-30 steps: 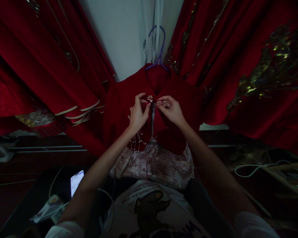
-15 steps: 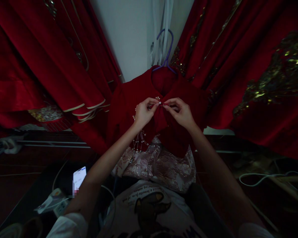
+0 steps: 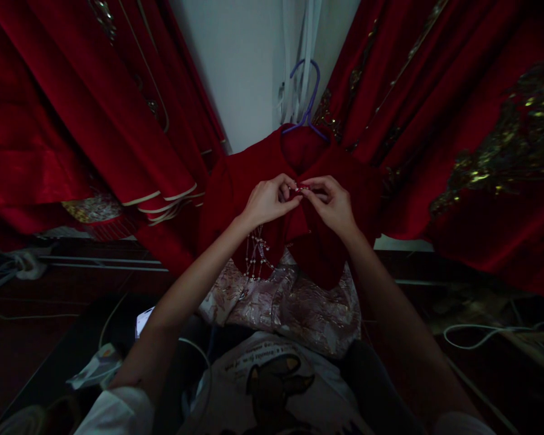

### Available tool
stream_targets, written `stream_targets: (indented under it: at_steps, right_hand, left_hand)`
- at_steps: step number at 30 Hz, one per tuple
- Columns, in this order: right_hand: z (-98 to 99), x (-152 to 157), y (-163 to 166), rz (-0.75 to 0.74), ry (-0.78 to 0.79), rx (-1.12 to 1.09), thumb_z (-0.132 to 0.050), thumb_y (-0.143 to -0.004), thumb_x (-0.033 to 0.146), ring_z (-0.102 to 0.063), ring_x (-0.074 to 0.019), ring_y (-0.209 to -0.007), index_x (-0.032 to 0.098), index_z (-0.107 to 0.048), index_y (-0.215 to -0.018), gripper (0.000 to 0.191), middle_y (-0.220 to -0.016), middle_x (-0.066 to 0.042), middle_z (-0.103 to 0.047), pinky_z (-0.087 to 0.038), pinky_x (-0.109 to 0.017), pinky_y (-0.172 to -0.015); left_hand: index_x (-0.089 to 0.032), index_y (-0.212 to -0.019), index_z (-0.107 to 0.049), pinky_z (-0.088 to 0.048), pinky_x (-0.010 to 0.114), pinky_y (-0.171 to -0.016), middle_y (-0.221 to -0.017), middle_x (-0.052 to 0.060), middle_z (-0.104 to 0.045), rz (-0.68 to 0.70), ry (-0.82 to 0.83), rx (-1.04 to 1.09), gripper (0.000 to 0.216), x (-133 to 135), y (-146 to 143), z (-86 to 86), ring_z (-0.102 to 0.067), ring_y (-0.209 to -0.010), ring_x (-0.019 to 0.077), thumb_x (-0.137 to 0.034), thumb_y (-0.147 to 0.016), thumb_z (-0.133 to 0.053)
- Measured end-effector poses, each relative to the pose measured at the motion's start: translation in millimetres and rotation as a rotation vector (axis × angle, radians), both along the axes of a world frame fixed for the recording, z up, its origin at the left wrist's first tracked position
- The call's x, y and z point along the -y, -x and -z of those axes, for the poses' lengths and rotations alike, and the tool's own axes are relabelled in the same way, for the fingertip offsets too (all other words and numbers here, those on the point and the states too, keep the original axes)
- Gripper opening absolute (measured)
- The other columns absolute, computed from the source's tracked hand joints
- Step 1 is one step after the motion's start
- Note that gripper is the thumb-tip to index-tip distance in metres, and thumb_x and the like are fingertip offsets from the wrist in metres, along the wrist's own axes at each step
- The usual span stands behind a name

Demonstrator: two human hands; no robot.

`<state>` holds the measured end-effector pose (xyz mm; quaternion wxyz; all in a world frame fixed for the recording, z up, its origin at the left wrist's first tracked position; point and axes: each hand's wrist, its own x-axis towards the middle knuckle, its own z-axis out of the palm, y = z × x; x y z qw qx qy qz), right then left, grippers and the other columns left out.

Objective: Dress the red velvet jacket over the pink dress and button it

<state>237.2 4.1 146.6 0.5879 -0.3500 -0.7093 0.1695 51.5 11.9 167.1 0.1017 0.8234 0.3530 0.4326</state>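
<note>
A dark red velvet jacket (image 3: 236, 187) hangs in front of me on a purple hanger (image 3: 309, 96). My left hand (image 3: 267, 200) pinches the left front edge at the collar, fingers closed on the cloth and a small pearl clasp (image 3: 295, 188). My right hand (image 3: 330, 204) pinches the right front edge just beside it, fingertips nearly touching the left ones. Strings of pearl beads (image 3: 256, 254) dangle below my left wrist. Under the jacket shows a pale pink brocade skirt (image 3: 290, 305).
More red garments with cream piping (image 3: 118, 139) hang at the left, and red ones with gold embroidery (image 3: 494, 151) at the right. A lit phone (image 3: 141, 319) and a small white device (image 3: 95, 371) lie low left. White cables (image 3: 485, 331) trail on the dark floor at right.
Both front edges of the jacket came together at the collar. My hands moved closer until the fingertips meet over the clasp. The view shifted slightly, and my left arm now hides most of the phone.
</note>
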Motion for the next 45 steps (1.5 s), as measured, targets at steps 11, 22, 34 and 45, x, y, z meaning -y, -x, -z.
stream_targets:
  at_steps: [11,22,34,45]
  right_hand:
    - [2.4,4,7,0.097,0.066,-0.203,-0.076,-0.076,0.039,-0.073,-0.0238,-0.087,0.022,-0.077,-0.094,0.025,-0.097,-0.006,-0.076,-0.061,-0.042,-0.086]
    - [2.1,3,2,-0.018,0.170,-0.243,-0.079,-0.072,0.032,-0.074,-0.0240,-0.093,0.020,-0.077,-0.102,0.032,-0.103,-0.005,-0.076,-0.058,-0.044,-0.094]
    - [1.4,4,9,0.013,0.133,-0.288,-0.079,-0.070,0.026,-0.075,-0.0229,-0.087,0.017,-0.077,-0.099,0.030,-0.097,-0.007,-0.077,-0.060,-0.042,-0.090]
    - [2.4,2,9,-0.037,0.107,-0.270,-0.076,-0.074,0.033,-0.072,-0.0214,-0.097,0.019,-0.072,-0.106,0.036,-0.106,-0.007,-0.074,-0.058,-0.040,-0.093]
  left_hand:
    - [-0.017,-0.104,-0.055,-0.039,0.027,-0.055,-0.090,0.008,-0.070,-0.237,-0.164,-0.297,0.022,10,-9,-4.4,-0.065,-0.073,0.0183,-0.036,-0.098,-0.047]
    - [-0.016,-0.101,-0.057,-0.048,0.029,-0.069,-0.097,0.010,-0.071,-0.115,-0.178,-0.361,0.024,8,-1,-8.2,-0.068,-0.081,0.0198,-0.036,-0.099,-0.045]
    - [-0.011,-0.104,-0.059,-0.048,0.029,-0.067,-0.099,0.011,-0.071,-0.286,-0.202,-0.561,0.020,16,-16,-23.5,-0.068,-0.083,0.0214,-0.025,-0.092,-0.050]
    - [-0.016,-0.096,-0.063,-0.045,0.026,-0.062,-0.091,0.007,-0.072,-0.229,-0.227,-0.349,0.014,13,-17,-15.0,-0.067,-0.078,0.0183,-0.022,-0.091,-0.052]
